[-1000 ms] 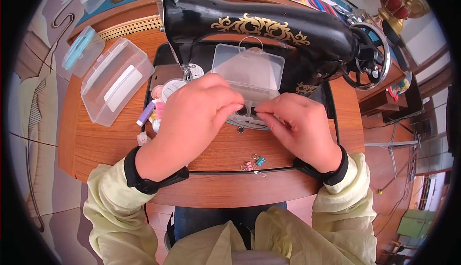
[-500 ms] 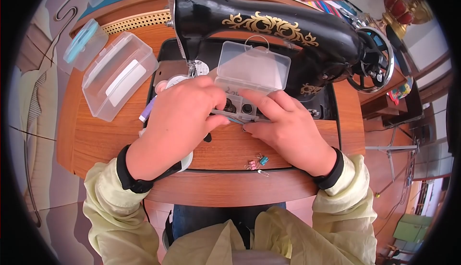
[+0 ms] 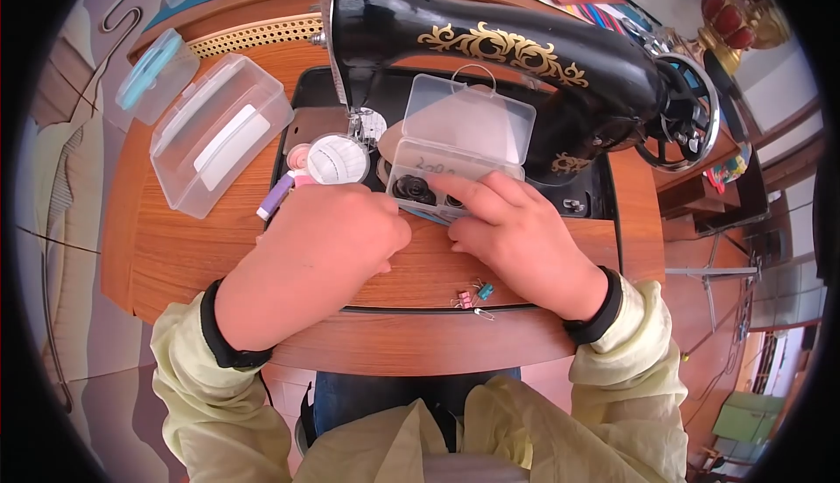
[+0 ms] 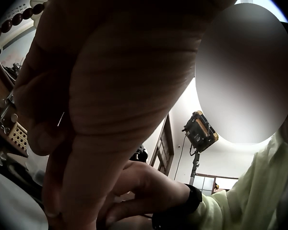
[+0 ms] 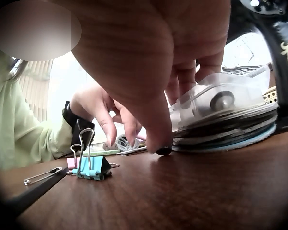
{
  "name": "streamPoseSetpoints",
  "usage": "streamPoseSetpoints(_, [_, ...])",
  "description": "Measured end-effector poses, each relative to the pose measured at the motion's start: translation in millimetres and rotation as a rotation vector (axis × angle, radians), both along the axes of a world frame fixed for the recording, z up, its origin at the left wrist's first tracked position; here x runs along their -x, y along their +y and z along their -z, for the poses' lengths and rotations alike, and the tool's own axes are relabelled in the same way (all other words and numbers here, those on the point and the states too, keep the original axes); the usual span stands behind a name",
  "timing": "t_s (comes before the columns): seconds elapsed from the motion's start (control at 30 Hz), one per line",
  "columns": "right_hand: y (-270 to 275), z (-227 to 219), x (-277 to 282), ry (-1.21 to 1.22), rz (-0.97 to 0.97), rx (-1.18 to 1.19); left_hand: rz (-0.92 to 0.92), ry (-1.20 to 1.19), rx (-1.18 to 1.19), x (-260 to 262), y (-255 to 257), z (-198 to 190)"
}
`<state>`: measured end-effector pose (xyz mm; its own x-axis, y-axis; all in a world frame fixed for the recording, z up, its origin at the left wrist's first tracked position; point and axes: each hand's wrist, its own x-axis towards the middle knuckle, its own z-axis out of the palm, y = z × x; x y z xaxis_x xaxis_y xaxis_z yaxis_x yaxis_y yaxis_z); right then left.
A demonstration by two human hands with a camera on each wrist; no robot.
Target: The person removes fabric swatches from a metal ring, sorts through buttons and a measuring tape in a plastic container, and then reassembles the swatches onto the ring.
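Observation:
A clear plastic compartment box (image 3: pixel 468 120) stands with its lid raised, on a stack of flat round pieces (image 5: pixel 221 135). Black round pieces like buttons (image 3: pixel 413 189) lie in its left compartment. My right hand (image 3: pixel 525 236) is at its front right corner, index finger stretched over the compartments. In the right wrist view its thumb tip touches a small black button (image 5: pixel 164 151) on the tabletop. My left hand (image 3: pixel 315 251) is low over the table left of the box, fingers bent down; I cannot tell whether they hold anything.
A black sewing machine (image 3: pixel 490 32) stands behind the box. Binder clips (image 3: pixel 474 293) and a safety pin (image 3: pixel 484 313) lie near the front edge. Another clear box (image 3: pixel 219 137) stands at left. A white round container (image 3: pixel 339 160) and a purple item (image 3: pixel 275 197) are beyond my left hand.
Both hands were together over the compartments. My left hand has moved left and down, off the box, baring its black pieces; my right hand has spread its fingers at the box's front.

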<state>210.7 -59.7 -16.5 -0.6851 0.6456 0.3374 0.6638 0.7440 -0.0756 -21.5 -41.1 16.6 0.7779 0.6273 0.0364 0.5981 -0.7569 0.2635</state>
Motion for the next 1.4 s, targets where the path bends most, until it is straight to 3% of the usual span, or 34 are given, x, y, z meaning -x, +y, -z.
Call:
streamPoseSetpoints(0.37, [2, -16, -14, 0.130, 0.062, 0.073, -0.040, 0.017, -0.062, 5, 1, 11])
streamPoseSetpoints(0.5, [4, -32, -34, 0.224, -0.007, 0.258, 0.001, 0.037, -0.045, 6, 4, 8])
streamPoseSetpoints(0.6, [-3, -41, -50, 0.181, 0.005, 0.606, -0.040, 0.028, -0.032, 6, 4, 14])
streamPoseSetpoints(0.77, [-11, -36, -46, -0.079, 0.098, 0.753, -0.044, 0.021, -0.049, 6, 3, 17])
streamPoseSetpoints(1.27, [-14, -35, -41, -0.015, 0.025, 0.736, 0.000, 0.068, -0.008, 7, 5, 13])
streamPoseSetpoints(1.37, [-8, -27, -35, 0.343, -0.085, 0.480, -0.005, 0.082, 0.006, 7, 4, 12])
streamPoseSetpoints(1.4, [-6, -25, -32, 0.425, -0.024, 0.432, -0.008, 0.095, 0.010, 7, 3, 12])
